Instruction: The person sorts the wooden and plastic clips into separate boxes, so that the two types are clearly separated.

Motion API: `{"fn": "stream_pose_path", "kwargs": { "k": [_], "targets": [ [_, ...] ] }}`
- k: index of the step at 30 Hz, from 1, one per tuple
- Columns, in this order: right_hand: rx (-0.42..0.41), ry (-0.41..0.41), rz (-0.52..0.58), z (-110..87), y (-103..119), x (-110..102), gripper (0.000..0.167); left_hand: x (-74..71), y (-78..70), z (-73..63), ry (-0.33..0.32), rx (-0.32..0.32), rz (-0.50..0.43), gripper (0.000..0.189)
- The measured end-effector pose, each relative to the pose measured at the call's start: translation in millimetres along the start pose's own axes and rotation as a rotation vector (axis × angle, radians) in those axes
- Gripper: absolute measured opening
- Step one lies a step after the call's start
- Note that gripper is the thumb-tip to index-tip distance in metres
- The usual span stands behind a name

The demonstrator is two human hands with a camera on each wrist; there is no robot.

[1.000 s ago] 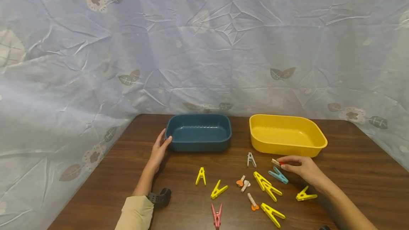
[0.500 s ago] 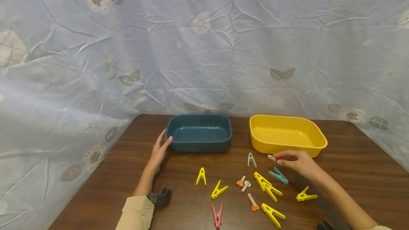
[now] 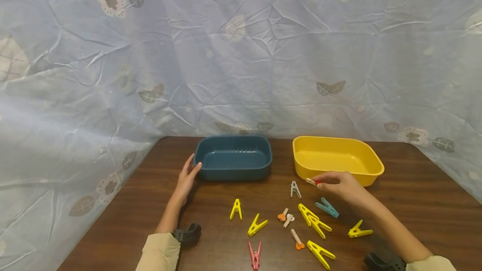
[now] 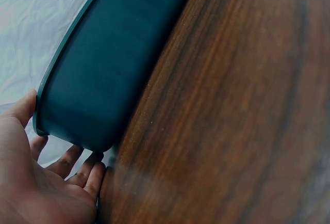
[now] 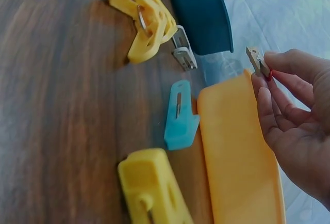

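Note:
In the head view my left hand [image 3: 187, 177] rests against the left end of the dark blue bin [image 3: 233, 174]. Its thumb touches the rim and its fingers lie along the end wall, as the left wrist view also shows. My right hand [image 3: 344, 187] pinches a small wooden clothespin [image 5: 253, 60] with a red decoration, thumb against fingertips. The pin is raised by the front wall of the yellow bin [image 3: 339, 175]. Below that hand lies a light blue clothespin [image 3: 326, 208], and a grey clothespin [image 3: 295, 189] lies to its left.
Several yellow clothespins [image 3: 257, 225] are scattered on the brown table [image 3: 211, 237]. A pink clothespin [image 3: 255, 255] lies near the front. Small wooden pins with orange hearts [image 3: 297, 239] and one with a white heart [image 3: 288, 220] lie mid-table. A flowered curtain [image 3: 241, 74] hangs behind.
My right hand has moved left and a little away from me, carrying the small wooden clothespin from beside the light blue one towards the grey one. My left hand stays at the blue bin.

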State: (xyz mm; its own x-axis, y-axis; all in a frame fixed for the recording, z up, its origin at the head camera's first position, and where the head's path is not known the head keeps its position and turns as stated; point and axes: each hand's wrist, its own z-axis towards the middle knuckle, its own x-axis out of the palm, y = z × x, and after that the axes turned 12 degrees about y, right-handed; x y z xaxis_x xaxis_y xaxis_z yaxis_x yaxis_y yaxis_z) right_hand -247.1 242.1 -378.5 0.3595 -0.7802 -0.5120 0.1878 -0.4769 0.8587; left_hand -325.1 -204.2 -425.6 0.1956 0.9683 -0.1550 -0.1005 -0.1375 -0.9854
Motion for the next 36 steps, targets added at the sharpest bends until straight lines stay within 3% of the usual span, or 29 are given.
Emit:
{"fn": "stream_pose_path", "kwargs": {
  "k": [6, 9, 14, 21, 36],
  "targets": [
    [-0.009, 0.007, 0.018, 8.8, 11, 2, 0.033, 2.4, -18.8, -6.4, 0.009, -0.005, -0.024, 0.063],
    [-0.026, 0.014, -0.039, 15.4, 16, 1, 0.033, 2.6, -22.6, -8.2, 0.011, -0.004, -0.027, 0.062],
    [-0.102, 0.001, -0.173, 28.0, 22, 1, 0.028, -1.6, -8.9, -0.2, 0.003, 0.006, -0.014, 0.066],
    [-0.144, 0.027, -0.101, 39.9, 27, 9, 0.025, -1.7, 7.6, 1.6, -0.005, 0.007, 0.034, 0.069],
    [-0.2, 0.05, -0.174, 63.7, 46, 19, 0.025, -1.0, 5.9, 1.9, -0.006, 0.012, 0.028, 0.063]
  ]
}}
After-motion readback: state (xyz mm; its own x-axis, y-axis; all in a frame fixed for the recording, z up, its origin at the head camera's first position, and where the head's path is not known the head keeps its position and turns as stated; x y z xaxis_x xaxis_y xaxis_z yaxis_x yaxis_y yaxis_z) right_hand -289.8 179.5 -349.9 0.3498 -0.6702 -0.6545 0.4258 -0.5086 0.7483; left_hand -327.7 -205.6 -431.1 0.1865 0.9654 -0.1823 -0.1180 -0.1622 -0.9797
